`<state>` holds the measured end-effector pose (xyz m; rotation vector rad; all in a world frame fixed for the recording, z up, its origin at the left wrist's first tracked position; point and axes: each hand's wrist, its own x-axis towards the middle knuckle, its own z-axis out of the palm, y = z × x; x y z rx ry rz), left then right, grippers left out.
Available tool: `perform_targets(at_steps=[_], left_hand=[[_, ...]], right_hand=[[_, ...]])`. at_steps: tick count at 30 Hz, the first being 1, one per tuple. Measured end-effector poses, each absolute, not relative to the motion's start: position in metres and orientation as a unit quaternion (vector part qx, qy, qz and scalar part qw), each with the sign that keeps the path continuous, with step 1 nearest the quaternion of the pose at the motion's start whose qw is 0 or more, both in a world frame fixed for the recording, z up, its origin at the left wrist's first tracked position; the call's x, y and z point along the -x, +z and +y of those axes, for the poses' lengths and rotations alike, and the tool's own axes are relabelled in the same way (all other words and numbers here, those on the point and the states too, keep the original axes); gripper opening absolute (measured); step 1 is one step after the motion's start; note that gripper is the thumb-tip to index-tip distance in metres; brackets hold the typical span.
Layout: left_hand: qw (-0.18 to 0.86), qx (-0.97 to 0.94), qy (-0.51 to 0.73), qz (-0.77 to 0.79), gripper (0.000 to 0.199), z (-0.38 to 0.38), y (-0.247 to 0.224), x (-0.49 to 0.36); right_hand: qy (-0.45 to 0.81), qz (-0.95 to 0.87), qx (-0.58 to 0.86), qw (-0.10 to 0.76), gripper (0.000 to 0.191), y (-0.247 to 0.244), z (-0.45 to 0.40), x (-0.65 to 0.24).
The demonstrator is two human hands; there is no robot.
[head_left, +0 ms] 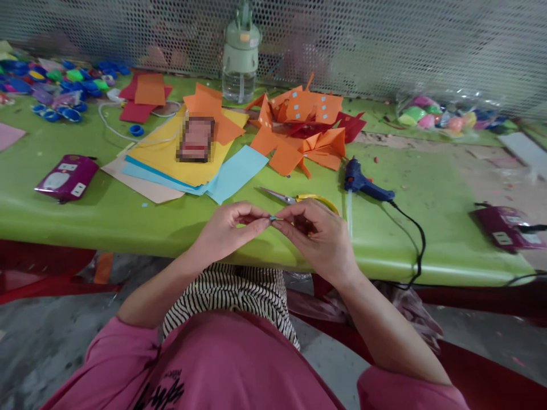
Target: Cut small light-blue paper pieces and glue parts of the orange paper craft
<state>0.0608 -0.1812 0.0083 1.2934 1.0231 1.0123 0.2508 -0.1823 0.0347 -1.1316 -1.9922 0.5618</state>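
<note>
Between my two hands, over the front of the green table, is a tiny light blue piece, perhaps paper. My left hand pinches it from the left with thumb and forefinger. From the right, my right hand pinches it as well, so the fingertips of both hands nearly touch. Just behind my right hand lie scissors with yellow handles, which that hand partly hides. Light blue paper and yellow sheets lie beyond my left hand. Orange cut-paper shapes, some with small blue squares, sit farther back.
A blue glue gun with a black cord lies right of my hands. A water bottle stands by the mesh panel. Purple boxes sit at both sides, a phone on the yellow paper. Colourful small items are piled back left.
</note>
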Motion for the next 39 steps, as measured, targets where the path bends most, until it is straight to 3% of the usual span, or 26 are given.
perform_targets(at_steps=[17, 32, 39], left_hand=[[0.601, -0.524, 0.428, 0.426, 0.031, -0.181, 0.004, -0.061], [0.608, -0.509, 0.417, 0.444, 0.024, -0.183, 0.004, -0.063], [0.536, -0.559, 0.468, 0.426, 0.017, -0.184, 0.005, -0.062]], right_hand=[[0.166, -0.805, 0.414, 0.391, 0.003, 0.035, -0.181, -0.249], [0.149, -0.809, 0.411, 0.392, 0.003, 0.034, -0.182, -0.248], [0.248, -0.785, 0.431, 0.368, 0.011, 0.046, -0.183, -0.255]])
